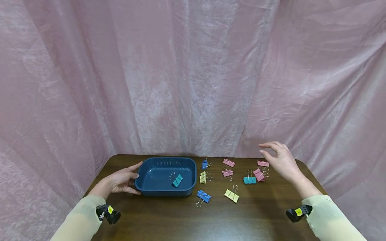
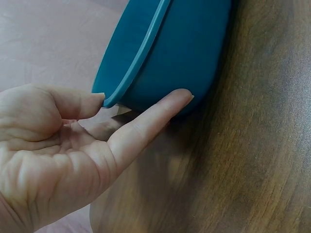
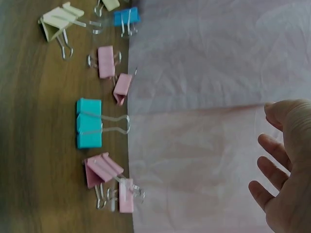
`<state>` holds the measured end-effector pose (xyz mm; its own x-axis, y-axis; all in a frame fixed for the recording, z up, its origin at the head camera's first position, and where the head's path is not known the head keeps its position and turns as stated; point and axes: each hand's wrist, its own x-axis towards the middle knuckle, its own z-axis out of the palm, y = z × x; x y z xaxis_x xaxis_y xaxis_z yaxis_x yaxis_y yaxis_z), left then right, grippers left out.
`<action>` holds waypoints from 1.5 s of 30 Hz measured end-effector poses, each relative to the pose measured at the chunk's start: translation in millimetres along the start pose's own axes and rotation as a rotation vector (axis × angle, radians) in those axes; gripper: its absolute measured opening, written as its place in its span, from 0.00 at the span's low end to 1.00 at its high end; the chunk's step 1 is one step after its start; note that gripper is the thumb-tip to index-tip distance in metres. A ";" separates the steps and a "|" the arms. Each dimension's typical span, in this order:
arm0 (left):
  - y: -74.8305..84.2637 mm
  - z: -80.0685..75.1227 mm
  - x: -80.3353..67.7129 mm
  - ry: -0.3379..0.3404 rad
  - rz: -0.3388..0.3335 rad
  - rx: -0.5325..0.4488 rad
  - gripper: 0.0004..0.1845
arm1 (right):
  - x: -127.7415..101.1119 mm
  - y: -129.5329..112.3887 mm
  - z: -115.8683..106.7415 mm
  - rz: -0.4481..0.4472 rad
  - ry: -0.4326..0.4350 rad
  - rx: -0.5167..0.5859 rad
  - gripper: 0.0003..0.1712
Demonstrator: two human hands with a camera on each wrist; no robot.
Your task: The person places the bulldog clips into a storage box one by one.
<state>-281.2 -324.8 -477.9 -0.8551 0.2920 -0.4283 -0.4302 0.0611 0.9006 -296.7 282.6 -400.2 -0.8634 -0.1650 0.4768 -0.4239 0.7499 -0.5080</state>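
A blue rectangular plastic tray stands on the table's left half, with a teal binder clip inside it. My left hand rests against the tray's left end. In the left wrist view its thumb touches the rim of the tray, and a straight finger lies along the outer wall. My right hand hovers at the right with nothing in it, thumb and index finger apart. Nearest to it are a pink binder clip, a larger pink clip and a teal clip.
Between tray and right hand lie two blue clips, two yellow clips and two smaller pink clips. They lie scattered over the brown wooden table. A pink curtain hangs right behind the table's far edge.
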 end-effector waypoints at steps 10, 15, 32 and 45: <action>-0.1 0.1 -0.2 -0.004 -0.001 -0.001 0.36 | -4.9 32.7 -6.0 0.018 0.098 -0.010 0.15; 0.7 0.1 0.0 0.000 -0.002 0.002 0.36 | -7.2 48.4 -9.7 0.061 0.097 -0.031 0.16; 1.2 0.0 0.3 0.011 -0.007 0.003 0.36 | -18.0 69.7 -12.8 0.144 0.080 -0.107 0.19; 0.4 -0.5 0.8 0.015 -0.011 -0.002 0.36 | -25.4 79.3 -2.8 0.230 0.025 -0.094 0.22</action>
<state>-282.2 -325.1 -477.9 -0.8546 0.2773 -0.4391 -0.4401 0.0623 0.8958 -307.7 348.1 -450.6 -0.9267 0.0314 0.3746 -0.1892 0.8222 -0.5369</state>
